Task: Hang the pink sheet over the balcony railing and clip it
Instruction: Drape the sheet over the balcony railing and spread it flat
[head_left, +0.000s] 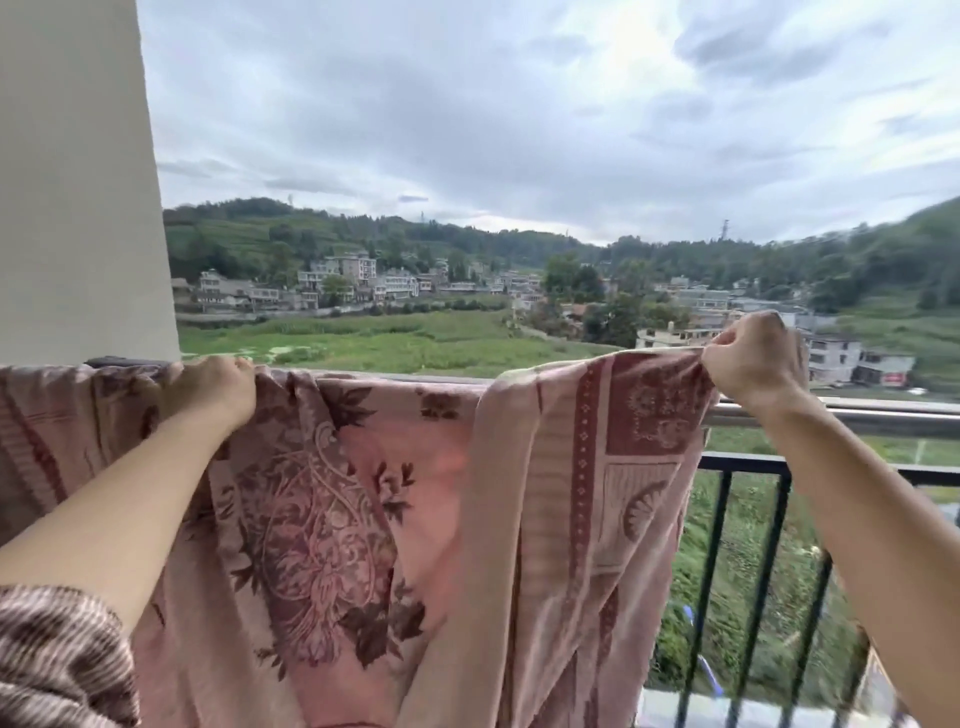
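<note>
Pink sheet (363, 493), one, floral and bordered pattern, draped over the top bar of the balcony railing (857, 410) and hanging down on the near side. Left hand (213, 389), one: arm stretched forward and up, knuckles uppermost, closed around bunched cloth on the rail beside the pale pillar (72, 182). Right hand (753, 358), one: arm raised from the lower right, fingers (727, 345) curled and pinching the sheet's upper edge, holding that corner lifted just above the rail. Sheet's left portion runs past the pillar to the picture's edge; its right edge falls just below the right hand. Beyond it the top bar runs bare to the right. At least three dark upright bars (774, 571) show under it. Patterned sleeve (52, 660), one, lower left corner.
</note>
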